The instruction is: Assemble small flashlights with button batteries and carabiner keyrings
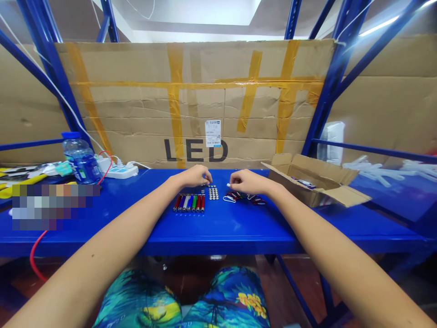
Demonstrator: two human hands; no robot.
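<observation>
We work at a blue table (225,230), an open cardboard box (297,192) to the right. Our left hand (195,176) curls its fingers beside the button cells (213,193); we cannot tell whether they grip anything. Our right hand (246,181) hangs over carabiners (235,196). Coloured tubes (189,203) lie in a row left of the cells. Our right fingers pinch a small pale piece (228,185).

Bright indoor illumination. Above the LED-printed cardboard panel (143,114), the ceiling (191,13) appears pale; at the panel's upper right, a light strip (378,26) glares hazily. Packing tape (247,83) across the panel carries highlights. In front of it, small metal discs (213,193) glint on the blue tabletop (218,228), beneath which shadow lies. Wide-angle distortion tilts the rack uprights (324,105) flanking the panel; mosaic pixelation (51,207) lies lower left.
</observation>
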